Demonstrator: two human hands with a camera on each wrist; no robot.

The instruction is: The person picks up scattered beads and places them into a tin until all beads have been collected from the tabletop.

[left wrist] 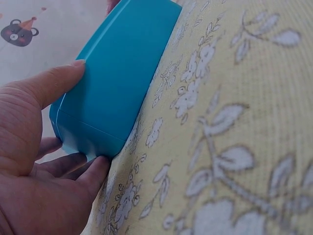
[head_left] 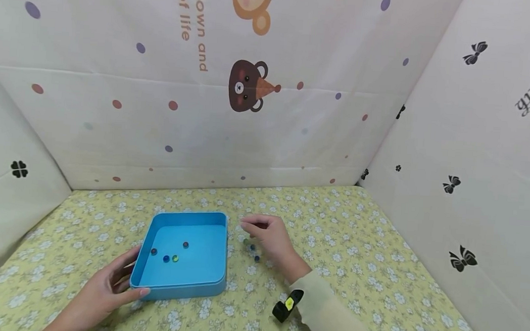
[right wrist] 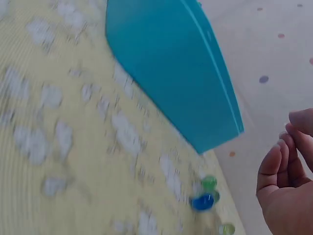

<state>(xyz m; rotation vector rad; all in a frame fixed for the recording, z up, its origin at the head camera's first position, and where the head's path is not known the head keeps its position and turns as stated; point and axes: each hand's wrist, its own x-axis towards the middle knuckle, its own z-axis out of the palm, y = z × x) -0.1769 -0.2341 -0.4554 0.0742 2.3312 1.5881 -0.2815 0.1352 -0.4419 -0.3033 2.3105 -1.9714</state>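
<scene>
At the near left corner of a shallow blue square box [head_left: 179, 293], my left hand [head_left: 102, 288] grips the walls, thumb on the front and fingers along the left side. Several glass marbles lie inside, among them a dark blue marble [head_left: 166, 258] and a yellow-green marble [head_left: 175, 258]. My right hand [head_left: 273, 239] is raised just right of the box, thumb and index fingertips brought together; I cannot tell whether a marble is between them. Below it on the cloth are a green marble [right wrist: 209, 182] and a blue marble [right wrist: 202, 201].
A yellow floral cloth [head_left: 334, 230] covers the tabletop. White printed sheets form a back wall [head_left: 194, 131] and side walls, one on the right [head_left: 426, 206]. A black wrist strap [head_left: 287, 306] sits at the right sleeve [head_left: 329, 306].
</scene>
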